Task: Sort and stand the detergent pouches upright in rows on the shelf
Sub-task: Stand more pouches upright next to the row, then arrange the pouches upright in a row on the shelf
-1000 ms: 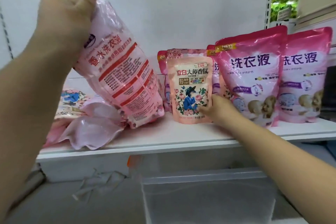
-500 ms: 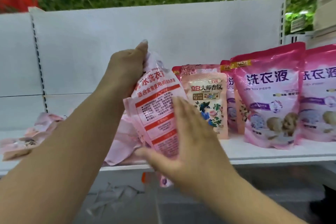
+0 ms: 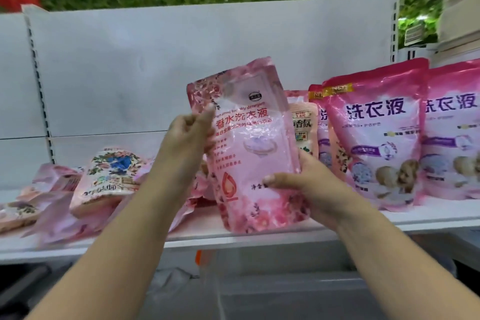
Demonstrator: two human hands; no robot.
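Left hand (image 3: pixel 191 135): fingers curled on the upper left edge of the pale pink pouch (image 3: pixel 250 148), pinching it near the top seam.
Right hand (image 3: pixel 305 187): cupped round the pouch's lower right side, thumb across the front face, fingers behind.
Pouch position: held in the air in front of the shelf (image 3: pixel 259 235), near upright, tilted slightly left, not yet resting on the board.
Change, last second: the pouch showed its printed back panel and was held by the left hand alone; it has been turned so the front label faces outward, and the right hand has come off the small floral pouch (image 3: pixel 304 127) to take the lower corner.
Meaning for task: orientation appears corrected; judged next step is to set it standing beside the upright row.
Upright row: small floral pouch and large pink pouches (image 3: pixel 374 138) stand at right, touching one another.
Unsorted stock: a heap of flat pouches (image 3: pixel 78 189) lies at left.
Risk: the soft base may slump when released.
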